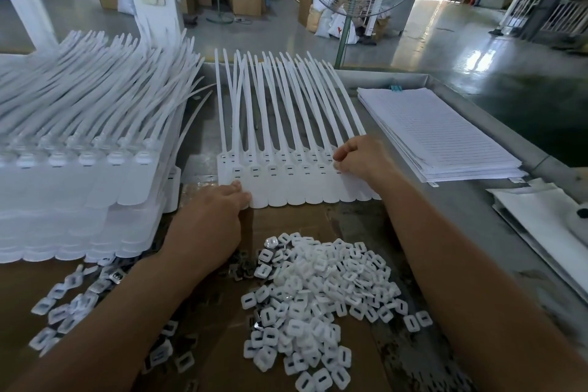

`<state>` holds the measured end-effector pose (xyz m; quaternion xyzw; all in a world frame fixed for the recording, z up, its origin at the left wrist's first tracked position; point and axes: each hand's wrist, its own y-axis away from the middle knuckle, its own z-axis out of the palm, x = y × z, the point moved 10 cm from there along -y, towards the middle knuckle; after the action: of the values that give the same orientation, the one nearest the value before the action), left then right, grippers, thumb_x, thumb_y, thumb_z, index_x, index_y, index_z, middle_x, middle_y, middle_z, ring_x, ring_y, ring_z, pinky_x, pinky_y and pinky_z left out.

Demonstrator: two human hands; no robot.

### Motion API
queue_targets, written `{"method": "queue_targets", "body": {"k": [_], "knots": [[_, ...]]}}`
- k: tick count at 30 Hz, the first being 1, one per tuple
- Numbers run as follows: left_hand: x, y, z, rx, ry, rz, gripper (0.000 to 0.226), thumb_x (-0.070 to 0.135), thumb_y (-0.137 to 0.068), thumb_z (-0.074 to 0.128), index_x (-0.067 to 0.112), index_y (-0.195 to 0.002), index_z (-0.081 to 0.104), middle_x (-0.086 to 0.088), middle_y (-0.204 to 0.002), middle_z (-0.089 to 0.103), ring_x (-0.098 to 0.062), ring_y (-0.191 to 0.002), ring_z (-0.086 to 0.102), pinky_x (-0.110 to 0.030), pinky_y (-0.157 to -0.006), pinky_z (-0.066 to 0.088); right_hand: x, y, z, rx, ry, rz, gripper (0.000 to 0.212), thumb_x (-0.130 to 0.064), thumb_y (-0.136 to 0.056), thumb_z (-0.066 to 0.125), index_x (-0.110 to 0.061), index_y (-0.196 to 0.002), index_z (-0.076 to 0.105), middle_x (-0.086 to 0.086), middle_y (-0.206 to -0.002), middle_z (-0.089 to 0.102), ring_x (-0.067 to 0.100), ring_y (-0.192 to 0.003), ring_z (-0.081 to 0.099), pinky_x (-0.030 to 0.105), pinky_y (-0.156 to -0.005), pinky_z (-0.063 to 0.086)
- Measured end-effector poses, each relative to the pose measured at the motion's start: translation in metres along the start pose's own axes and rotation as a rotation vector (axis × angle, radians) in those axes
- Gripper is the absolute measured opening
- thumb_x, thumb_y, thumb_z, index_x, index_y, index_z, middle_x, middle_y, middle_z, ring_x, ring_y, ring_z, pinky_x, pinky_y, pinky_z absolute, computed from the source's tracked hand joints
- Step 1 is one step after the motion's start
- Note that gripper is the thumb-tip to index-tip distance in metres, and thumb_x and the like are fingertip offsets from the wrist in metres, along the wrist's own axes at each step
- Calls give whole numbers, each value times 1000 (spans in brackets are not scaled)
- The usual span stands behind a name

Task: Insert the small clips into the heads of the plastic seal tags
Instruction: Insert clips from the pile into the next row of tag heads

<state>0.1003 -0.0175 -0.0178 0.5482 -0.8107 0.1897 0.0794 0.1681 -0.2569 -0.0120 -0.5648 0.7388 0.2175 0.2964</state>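
At mid-table lie at least eight tags [280, 189] in one row; the right hand [359, 157] pinches an end head, hiding more. The left hand [211, 221] touches the row's corner, grip unclear. One heap of clips [318, 293], uncountable.

Nothing legible anywhere on this one. The stack of sheets [439, 134] on the counter [471, 200] carries fine rows of lines, far too small to read. Out on the floor [445, 41], a white sack [342, 30] shows a red mark, too blurred to make out. Seal tags [286, 181] and clips [318, 296]: plain white, no readable print.
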Motion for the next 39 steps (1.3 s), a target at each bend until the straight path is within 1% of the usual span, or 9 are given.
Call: {"method": "queue_targets", "body": {"k": [6, 8, 11, 17, 19, 22, 25, 30, 39], "knots": [[1, 1, -1, -14, -22, -7, 47, -1, -87, 40, 18, -128, 52, -1, -144, 38, -20, -129, 38, -28, -106, 29, -3, 11, 1, 9, 34, -176, 20, -14, -83, 65, -31, -74, 58, -19, -78, 56, -2, -76, 52, 28, -83, 47], [1, 1, -1, -21, -25, -9, 48, -1, -87, 39, 18, -129, 51, -1, -145, 37, -20, -129, 37, -28, -105, 29, -3, 16, 2, -21, 32, -206, 12, -13, -86, 62, -25, -88, 64, -15, -85, 58, -4, -78, 51, 24, -81, 43], [1, 0, -1, -29, -26, -12, 48, -1, -87, 39, 18, -130, 50, -1, -145, 36, -20, -130, 36, -29, -107, 27, -1, 23, 0, -56, -4, -219, 20, -11, -88, 60, -18, -106, 67, -11, -96, 58, -5, -81, 50, 15, -76, 38], [-1, 0, 0, -32, -18, -23, 49, 0, -88, 40, 18, -132, 47, -1, -146, 35, -18, -133, 31, -30, -110, 22, -4, 39, 1, -122, 13, -251, 22, -13, -88, 60, -17, -108, 66, -12, -105, 55, 1, -90, 52, 18, -80, 36], [-1, 1, 0, -34, -12, -25, 49, 0, -88, 40, 18, -133, 47, -1, -145, 35, -19, -133, 32, -30, -110, 21, -9, 45, -3, -123, 27, -279, 20, -13, -86, 62, -18, -104, 67, -17, -100, 55, -4, -84, 51, 12, -74, 36], [-1, 1, -1, -25, -6, -17, 47, 0, -88, 41, 16, -132, 48, -3, -144, 37, -20, -133, 33, -31, -110, 22, -17, 58, -8, -192, 80, -312, 12, -14, -82, 67, -26, -85, 66, -23, -80, 59, -6, -74, 56, 2, -58, 39], [-1, 1, 0, -35, -7, -12, 47, 0, -88, 41, 16, -132, 48, -3, -145, 36, -19, -133, 33, -29, -110, 21, -27, 78, 3, -429, 72, -333, 16, -13, -77, 71, -29, -74, 67, -15, -72, 67, -6, -70, 60, 3, -63, 43], [0, 0, 0, -58, -4, -11, 48, 0, -88, 41, 16, -132, 47, -3, -145, 35, -19, -134, 30, -30, -112, 21, -33, 106, 32, -727, 157, -327, 15, -14, -77, 72, -28, -78, 67, -19, -74, 67, -7, -68, 60, 14, -74, 45], [-2, -1, 1, -64, 1, -32, 48, 1, -88, 41, 17, -133, 46, -1, -146, 34, -18, -135, 28, -32, -112, 21, -30, 110, 46, -756, 317, -298, 17, -18, -73, 76, -30, -70, 65, -16, -71, 65, -8, -65, 57, 16, -70, 48]]}}
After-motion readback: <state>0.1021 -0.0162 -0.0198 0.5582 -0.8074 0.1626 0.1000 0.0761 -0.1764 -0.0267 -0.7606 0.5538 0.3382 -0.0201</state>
